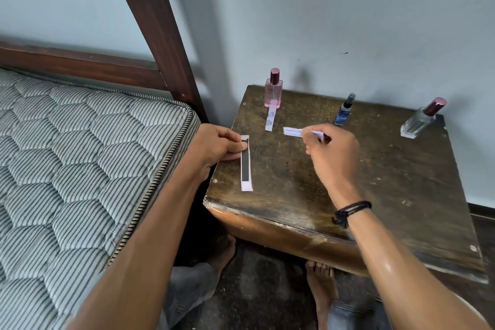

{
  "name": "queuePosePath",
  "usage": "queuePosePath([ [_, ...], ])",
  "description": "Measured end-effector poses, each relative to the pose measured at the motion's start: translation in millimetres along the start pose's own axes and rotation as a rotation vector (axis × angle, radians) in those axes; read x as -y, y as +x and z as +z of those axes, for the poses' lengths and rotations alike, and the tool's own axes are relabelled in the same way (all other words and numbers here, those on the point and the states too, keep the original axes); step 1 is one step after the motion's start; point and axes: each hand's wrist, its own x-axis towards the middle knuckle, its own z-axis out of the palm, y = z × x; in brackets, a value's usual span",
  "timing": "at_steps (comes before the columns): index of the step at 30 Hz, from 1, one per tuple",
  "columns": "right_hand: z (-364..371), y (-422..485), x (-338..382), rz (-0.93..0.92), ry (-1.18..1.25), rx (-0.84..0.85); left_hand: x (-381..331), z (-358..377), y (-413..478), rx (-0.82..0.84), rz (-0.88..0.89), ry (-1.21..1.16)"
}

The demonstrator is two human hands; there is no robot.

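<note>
Pinches dark-centred strip (246,169) near its far end with left hand (217,146), thumb on top, fingers curled under. Keeps it flat along the left edge of wooden table (375,182), lengthwise toward camera, white end nearest. Grips white paper strip (293,131) in right hand (332,153), fingers curled tight round one end, with the free end poking left. Holds it mid-table toward the back, low over the top; cannot tell whether touching the wood. Wears black cord wristband (349,210) on right wrist.

Along back of table, left to right: pink bottle (273,92) upright with dark-red cap, small blue bottle (344,111) just beyond right hand, clear bottle (419,120) with dark-red cap near far right corner. Third paper strip (270,120) flat, touching the pink bottle's base. Striped quilted mattress (67,155) just left of table, dark wooden bedpost (152,21) behind it.
</note>
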Motion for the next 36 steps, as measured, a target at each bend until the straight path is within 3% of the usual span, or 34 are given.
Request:
queuePosePath([
  [6, -11, 8, -17, -0.150, -0.063, 0.086, 7, -1, 5, -0.010, 0.008, 0.075],
  [15, -60, 7, -47, -0.424, -0.416, 0.392, 2, -7, 14, -0.084, 0.027, 0.581],
  [20, -69, 6, -55, -0.460, -0.529, 0.553, -14, 15, 5, -0.124, 0.284, 0.618],
  [27, -74, 5, -60, -0.429, -0.533, 0.628, -5, 97, -10, 0.220, 0.671, 0.848],
  [31, -78, 2, -62, -0.459, -0.526, 0.657, 4, 116, -13, 0.203, 0.734, 0.934],
  [36, -88, 2, -62, -0.441, -0.481, 0.616, 0, 122, -11, 0.146, 0.690, 0.944],
])
